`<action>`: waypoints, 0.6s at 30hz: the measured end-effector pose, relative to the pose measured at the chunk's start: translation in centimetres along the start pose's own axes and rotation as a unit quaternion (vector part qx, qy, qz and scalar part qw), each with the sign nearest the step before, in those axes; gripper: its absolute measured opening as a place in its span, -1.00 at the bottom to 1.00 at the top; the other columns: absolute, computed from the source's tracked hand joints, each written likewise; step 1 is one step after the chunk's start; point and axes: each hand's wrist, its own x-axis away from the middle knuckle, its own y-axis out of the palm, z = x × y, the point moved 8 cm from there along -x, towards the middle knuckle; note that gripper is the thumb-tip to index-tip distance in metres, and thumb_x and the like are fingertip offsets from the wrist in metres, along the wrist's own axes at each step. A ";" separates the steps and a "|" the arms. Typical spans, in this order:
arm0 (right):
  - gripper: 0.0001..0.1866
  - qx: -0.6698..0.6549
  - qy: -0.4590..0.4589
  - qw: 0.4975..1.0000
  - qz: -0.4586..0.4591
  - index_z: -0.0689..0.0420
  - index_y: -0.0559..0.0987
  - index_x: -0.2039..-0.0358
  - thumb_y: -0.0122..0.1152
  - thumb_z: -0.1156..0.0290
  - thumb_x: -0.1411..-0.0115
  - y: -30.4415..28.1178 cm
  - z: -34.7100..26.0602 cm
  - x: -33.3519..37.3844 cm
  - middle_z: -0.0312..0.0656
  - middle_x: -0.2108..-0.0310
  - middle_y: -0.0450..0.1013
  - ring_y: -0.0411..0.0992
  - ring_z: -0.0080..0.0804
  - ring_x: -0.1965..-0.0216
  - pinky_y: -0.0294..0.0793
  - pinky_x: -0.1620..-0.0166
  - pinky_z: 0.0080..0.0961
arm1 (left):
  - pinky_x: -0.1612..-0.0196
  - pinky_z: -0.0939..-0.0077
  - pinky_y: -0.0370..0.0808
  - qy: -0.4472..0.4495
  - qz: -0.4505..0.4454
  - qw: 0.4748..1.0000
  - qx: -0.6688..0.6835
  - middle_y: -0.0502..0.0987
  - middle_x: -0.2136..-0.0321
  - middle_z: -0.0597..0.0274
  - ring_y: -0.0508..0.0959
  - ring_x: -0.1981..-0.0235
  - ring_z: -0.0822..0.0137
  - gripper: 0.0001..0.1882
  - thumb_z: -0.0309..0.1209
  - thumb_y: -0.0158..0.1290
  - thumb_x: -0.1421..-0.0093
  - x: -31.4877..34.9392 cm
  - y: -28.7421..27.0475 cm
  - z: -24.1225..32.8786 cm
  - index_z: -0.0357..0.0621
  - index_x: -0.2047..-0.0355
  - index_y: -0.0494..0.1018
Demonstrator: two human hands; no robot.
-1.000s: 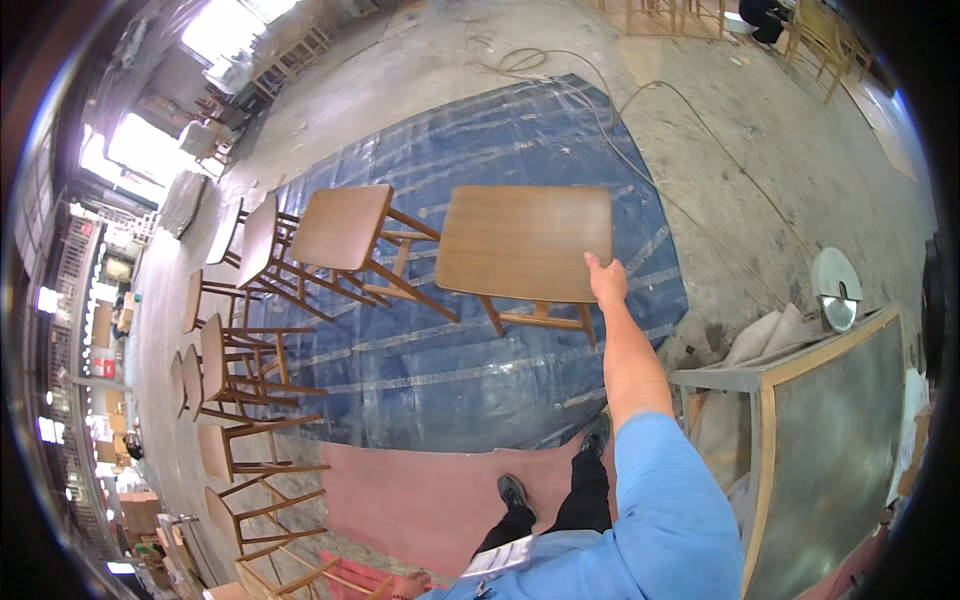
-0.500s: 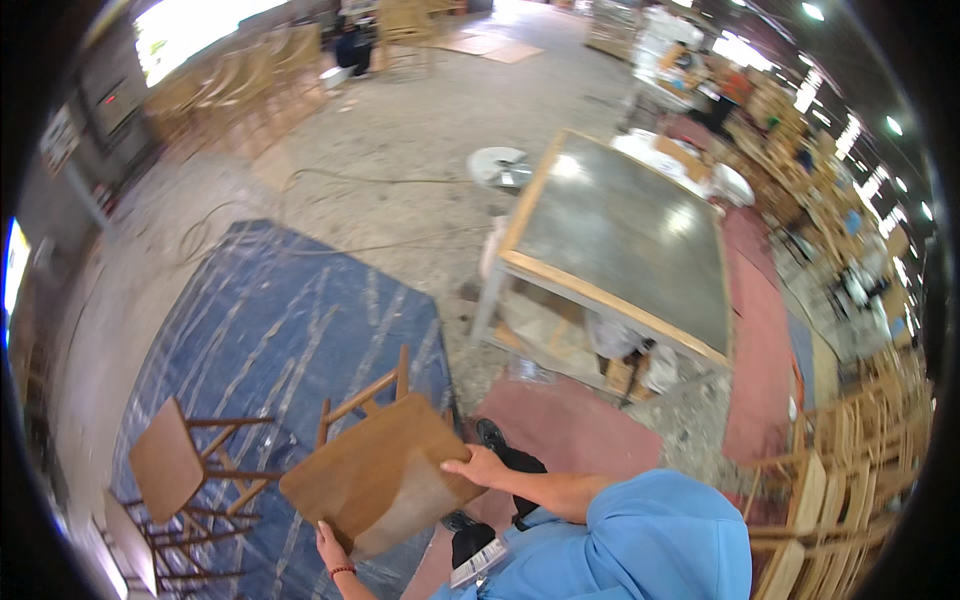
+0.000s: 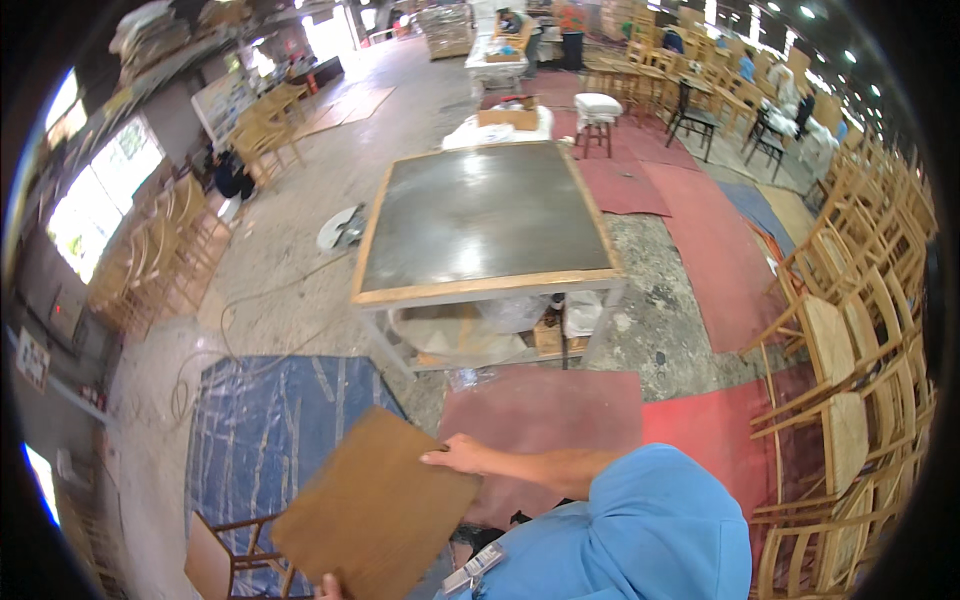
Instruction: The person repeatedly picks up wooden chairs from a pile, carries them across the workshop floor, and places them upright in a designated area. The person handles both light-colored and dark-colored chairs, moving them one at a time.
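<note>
Both my hands hold a brown wooden stool (image 3: 375,505), its flat squarish seat tilted up in front of my body. My right hand (image 3: 460,453) is closed on the upper right edge, thumb on top. At the lower edge, by the bottom of the head view, my left hand (image 3: 330,588) grips the seat; only its fingers show. The seat hides the stool's legs now. Just left of it, a second brown stool (image 3: 208,560) lies tipped on a blue plastic sheet (image 3: 270,420), legs pointing toward the held one.
Ahead stands a grey-topped workbench (image 3: 475,220) with a wooden rim and bags beneath it. Red matting (image 3: 545,410) covers floor before it. Wooden chairs (image 3: 840,430) are stacked along the right. A hose (image 3: 230,310) trails across the floor at left. People work far off.
My view has swung up and to the right, bringing the workbench to the middle. The held stool has tilted up, and its legs have gone out of sight. Both hands keep their grip.
</note>
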 end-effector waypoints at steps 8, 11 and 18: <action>-0.50 -0.399 -0.229 0.888 -0.010 0.28 0.51 0.11 0.15 0.05 -0.19 -18.8 -8.5 16.5 -0.18 0.29 0.52 0.47 -0.52 0.31 0.49 0.24 -0.51 | 0.15 0.27 0.43 0.340 0.052 0.938 -0.044 0.45 0.15 -0.03 0.43 0.17 0.18 -0.49 -0.15 0.06 -0.13 13.7 9.4 25.0 -0.40 0.11 0.39; -0.54 -0.467 -0.284 0.836 0.049 0.30 0.51 0.12 0.14 0.11 -0.21 -25.6 -10.2 21.2 -0.18 0.29 0.52 0.47 -0.52 0.30 0.49 0.21 -0.55 | 0.14 0.24 0.42 0.452 0.054 0.890 0.016 0.45 0.15 -0.04 0.43 0.16 0.16 -0.47 -0.12 0.05 -0.13 19.6 13.5 32.6 -0.39 0.10 0.39; -0.52 -0.453 -0.379 0.792 0.156 0.35 0.48 0.11 0.16 0.13 -0.20 -40.1 -7.4 26.4 -0.14 0.24 0.50 0.47 -0.51 0.25 0.48 0.19 -0.58 | 0.12 0.18 0.41 0.607 -0.022 0.781 0.142 0.44 0.13 -0.06 0.42 0.13 0.12 -0.44 -0.07 0.04 -0.11 26.2 25.0 42.6 -0.37 0.10 0.38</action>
